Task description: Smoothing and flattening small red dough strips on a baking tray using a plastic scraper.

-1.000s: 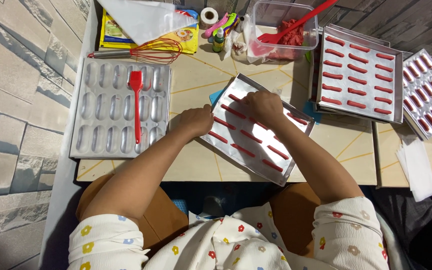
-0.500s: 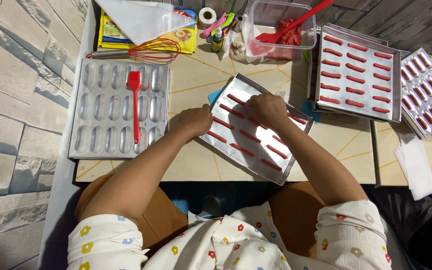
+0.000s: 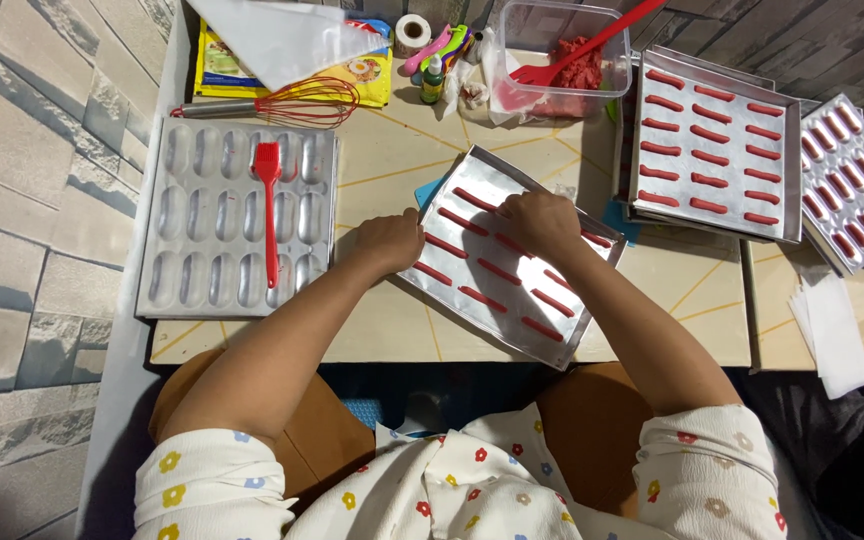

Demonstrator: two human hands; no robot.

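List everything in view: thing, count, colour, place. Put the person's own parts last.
baking tray: one, silver, table centre, under both hands, turned askew
dough strips: about a dozen showing, red, in rows on that tray
mould pan: one, silver, oval hollows, left
brush: one, red, lying on the mould pan
whisk: one, red wires, above the mould pan
tub: one, clear, red dough inside, top
spatula: one, red, in the tub
filled tray: one, silver, red strips, right
left hand: on the baking tray's left edge
right hand: on the tray, over the strips

white short-sleeved top (image 3: 452,490) – small coloured flower print; brown-orange trousers (image 3: 322,430)
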